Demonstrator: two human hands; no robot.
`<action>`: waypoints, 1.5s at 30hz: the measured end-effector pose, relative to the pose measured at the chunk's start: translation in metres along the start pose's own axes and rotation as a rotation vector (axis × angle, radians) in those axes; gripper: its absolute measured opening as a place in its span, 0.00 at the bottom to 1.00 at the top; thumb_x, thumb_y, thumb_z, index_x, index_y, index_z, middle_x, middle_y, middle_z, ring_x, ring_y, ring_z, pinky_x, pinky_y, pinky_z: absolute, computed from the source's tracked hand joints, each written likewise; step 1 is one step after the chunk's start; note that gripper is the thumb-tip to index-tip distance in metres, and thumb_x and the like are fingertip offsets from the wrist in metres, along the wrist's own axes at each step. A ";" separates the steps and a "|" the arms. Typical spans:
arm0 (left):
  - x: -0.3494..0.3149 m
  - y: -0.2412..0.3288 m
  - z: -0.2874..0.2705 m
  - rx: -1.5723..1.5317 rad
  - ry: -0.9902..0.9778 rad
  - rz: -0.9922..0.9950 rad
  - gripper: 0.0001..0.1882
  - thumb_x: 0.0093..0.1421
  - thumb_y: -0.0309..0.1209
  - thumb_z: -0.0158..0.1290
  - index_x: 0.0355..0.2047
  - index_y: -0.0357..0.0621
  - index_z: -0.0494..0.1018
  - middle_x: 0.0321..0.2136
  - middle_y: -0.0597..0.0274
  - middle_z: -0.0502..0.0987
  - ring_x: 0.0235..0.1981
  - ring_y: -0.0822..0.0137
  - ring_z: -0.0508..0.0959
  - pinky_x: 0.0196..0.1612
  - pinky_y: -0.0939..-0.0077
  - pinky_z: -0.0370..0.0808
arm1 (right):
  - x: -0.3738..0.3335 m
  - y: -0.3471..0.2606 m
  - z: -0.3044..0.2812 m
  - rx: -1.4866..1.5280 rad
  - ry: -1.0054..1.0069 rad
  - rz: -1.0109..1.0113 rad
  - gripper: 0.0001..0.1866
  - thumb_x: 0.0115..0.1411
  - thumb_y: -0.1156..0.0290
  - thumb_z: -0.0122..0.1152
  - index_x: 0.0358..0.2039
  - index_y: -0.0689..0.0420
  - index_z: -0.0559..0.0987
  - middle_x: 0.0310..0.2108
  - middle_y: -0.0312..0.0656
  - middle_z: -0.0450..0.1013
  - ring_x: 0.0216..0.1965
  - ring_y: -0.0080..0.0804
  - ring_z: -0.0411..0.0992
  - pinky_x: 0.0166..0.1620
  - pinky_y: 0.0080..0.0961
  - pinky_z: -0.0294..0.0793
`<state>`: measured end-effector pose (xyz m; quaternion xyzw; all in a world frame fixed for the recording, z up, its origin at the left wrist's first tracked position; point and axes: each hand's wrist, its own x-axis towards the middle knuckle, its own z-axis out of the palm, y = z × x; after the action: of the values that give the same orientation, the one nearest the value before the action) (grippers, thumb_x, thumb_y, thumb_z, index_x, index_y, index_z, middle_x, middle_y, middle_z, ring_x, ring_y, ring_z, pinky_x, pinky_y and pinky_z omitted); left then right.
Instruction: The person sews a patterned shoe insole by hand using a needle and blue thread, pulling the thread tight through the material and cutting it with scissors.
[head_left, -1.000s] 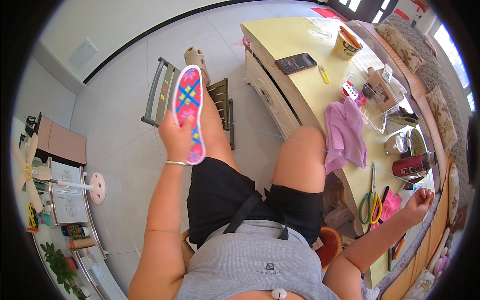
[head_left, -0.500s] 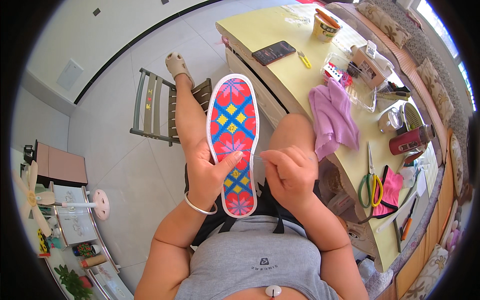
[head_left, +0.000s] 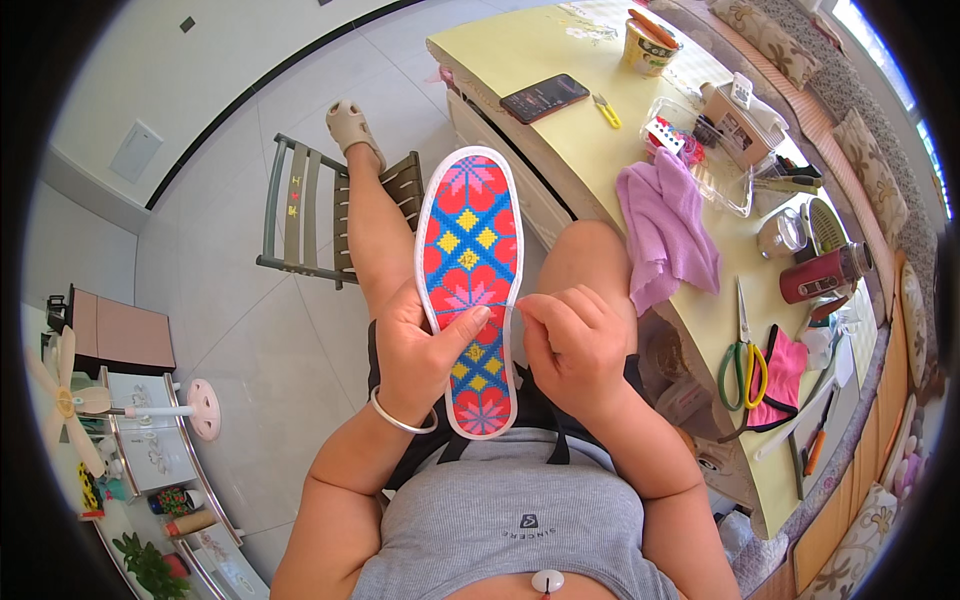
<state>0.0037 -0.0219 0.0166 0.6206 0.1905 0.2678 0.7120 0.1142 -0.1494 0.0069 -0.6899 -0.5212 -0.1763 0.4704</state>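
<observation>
My left hand (head_left: 415, 345) grips a long cross-stitched insole (head_left: 468, 255) by its left edge, thumb lying across the patterned face. The insole has a white border and red, pink, blue and yellow motifs, and is held upright above my lap. Close to its right edge, my right hand (head_left: 575, 345) is closed in a pinch, fingertips beside the narrow middle. What sits between those fingertips is too small to make out.
A yellow-topped table (head_left: 590, 150) on the right holds a phone (head_left: 545, 98), yellow thread snips (head_left: 607, 110), a purple cloth (head_left: 668, 225), scissors (head_left: 742, 360) and a dark red flask (head_left: 825, 273). A folding chair (head_left: 315, 210) stands ahead on the left; a fan (head_left: 70, 400) is farther left.
My right hand has shifted slightly left, its fingertips nearer the insole's edge. The thin strand visible there earlier no longer shows clearly. The insole has moved slightly right; my left hand keeps its grip.
</observation>
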 end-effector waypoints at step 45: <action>0.005 -0.028 -0.006 -0.324 -0.288 -0.013 0.17 0.56 0.21 0.57 0.46 0.33 0.68 0.40 0.57 0.78 0.39 0.71 0.79 0.44 0.76 0.76 | -0.023 0.006 0.004 1.722 -0.110 1.385 0.05 0.60 0.73 0.58 0.32 0.60 0.78 0.27 0.36 0.73 0.25 0.18 0.66 0.25 0.14 0.61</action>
<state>0.0081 -0.0169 -0.0118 0.5289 0.0451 0.1989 0.8238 0.1093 -0.1591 -0.0145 -0.2811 0.0092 0.5777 0.7663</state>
